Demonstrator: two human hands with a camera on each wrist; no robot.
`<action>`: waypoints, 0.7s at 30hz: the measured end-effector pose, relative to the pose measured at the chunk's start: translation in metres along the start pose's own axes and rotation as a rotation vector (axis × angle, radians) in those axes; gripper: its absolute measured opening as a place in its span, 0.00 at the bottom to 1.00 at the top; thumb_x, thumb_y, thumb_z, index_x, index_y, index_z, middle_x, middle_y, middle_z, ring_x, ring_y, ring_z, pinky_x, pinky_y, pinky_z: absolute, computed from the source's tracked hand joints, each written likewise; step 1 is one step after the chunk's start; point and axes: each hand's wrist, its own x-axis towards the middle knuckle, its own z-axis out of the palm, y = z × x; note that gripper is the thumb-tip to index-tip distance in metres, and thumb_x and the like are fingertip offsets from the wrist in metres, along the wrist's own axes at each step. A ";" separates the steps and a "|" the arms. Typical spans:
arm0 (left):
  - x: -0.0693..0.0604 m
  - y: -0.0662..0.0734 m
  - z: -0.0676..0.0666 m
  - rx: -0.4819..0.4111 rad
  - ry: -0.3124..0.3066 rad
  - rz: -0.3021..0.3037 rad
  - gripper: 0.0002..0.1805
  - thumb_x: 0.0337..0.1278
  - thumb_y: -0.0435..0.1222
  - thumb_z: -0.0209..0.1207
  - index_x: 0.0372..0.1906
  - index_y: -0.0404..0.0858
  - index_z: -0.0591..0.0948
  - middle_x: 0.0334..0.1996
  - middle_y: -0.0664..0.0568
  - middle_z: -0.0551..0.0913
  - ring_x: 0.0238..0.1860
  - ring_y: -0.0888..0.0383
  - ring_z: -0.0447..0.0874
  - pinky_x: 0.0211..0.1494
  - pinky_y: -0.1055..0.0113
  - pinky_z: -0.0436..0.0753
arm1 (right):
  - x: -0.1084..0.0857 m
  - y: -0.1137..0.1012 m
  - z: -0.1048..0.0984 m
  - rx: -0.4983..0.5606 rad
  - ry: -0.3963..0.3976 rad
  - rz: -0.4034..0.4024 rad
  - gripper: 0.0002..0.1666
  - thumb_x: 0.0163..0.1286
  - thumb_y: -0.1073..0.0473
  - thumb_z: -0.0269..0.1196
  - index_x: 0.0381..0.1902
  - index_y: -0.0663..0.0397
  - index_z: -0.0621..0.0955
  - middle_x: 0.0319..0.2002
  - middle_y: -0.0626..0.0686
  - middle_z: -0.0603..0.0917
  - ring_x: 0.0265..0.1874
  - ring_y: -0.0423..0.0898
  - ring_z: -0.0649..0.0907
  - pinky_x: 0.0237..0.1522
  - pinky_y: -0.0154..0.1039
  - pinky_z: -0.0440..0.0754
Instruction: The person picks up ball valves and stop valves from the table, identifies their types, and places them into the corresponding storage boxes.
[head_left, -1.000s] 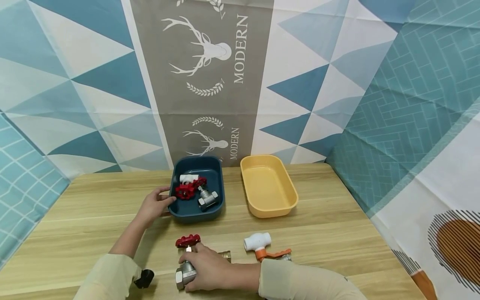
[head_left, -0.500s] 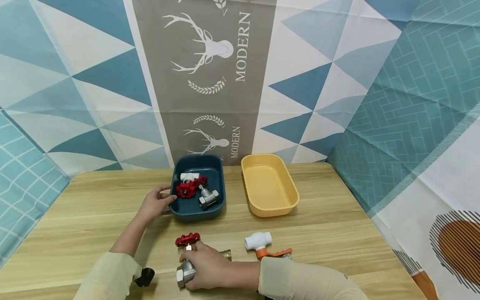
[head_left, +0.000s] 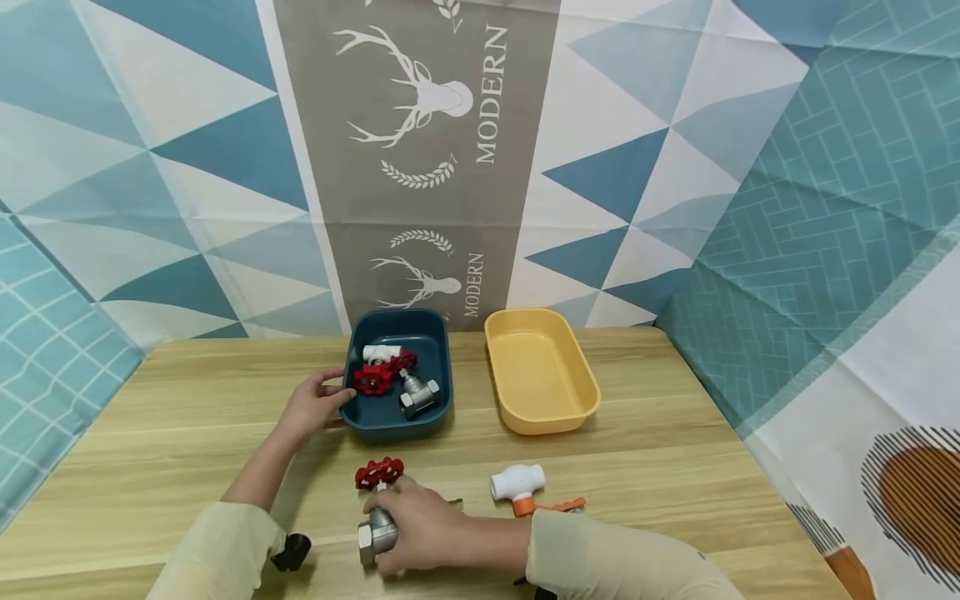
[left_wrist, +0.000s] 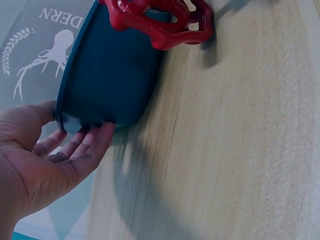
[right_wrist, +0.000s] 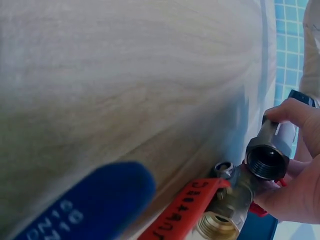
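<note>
My left hand (head_left: 313, 407) holds the left wall of the dark blue bin (head_left: 397, 432), thumb at the rim and fingers against the outside. Inside that bin lie red handwheels (head_left: 372, 379), a white plastic fitting (head_left: 381, 353) and a metal valve body (head_left: 418, 395). Nearer the front, my right hand (head_left: 423, 527) grips a metal gate valve (head_left: 378, 533) with a red handwheel (head_left: 379, 473). The right wrist view looks into the valve's threaded opening (right_wrist: 267, 162). Close beside it is a brass-ended valve (right_wrist: 220, 225) with a red lever (right_wrist: 182, 210), mostly hidden by my hand in the head view.
A yellow bin (head_left: 542, 423) stands right of the blue one. A white plastic ball valve (head_left: 517, 482) with an orange lever (head_left: 564, 505) lies right of my right hand, partly behind the sleeve. A blue lever (right_wrist: 100, 200) looms close in the right wrist view.
My right hand and the gate valve have shifted slightly up and right, and the red handwheel has tilted to show more of its face. The left hand keeps its place on the blue bin.
</note>
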 end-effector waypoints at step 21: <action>0.002 -0.002 0.000 -0.005 0.003 -0.002 0.30 0.67 0.35 0.50 0.69 0.31 0.56 0.60 0.26 0.67 0.46 0.46 0.83 0.42 0.54 0.85 | -0.002 0.015 -0.012 0.150 0.079 -0.046 0.30 0.47 0.53 0.71 0.51 0.39 0.76 0.41 0.40 0.74 0.36 0.30 0.70 0.35 0.21 0.70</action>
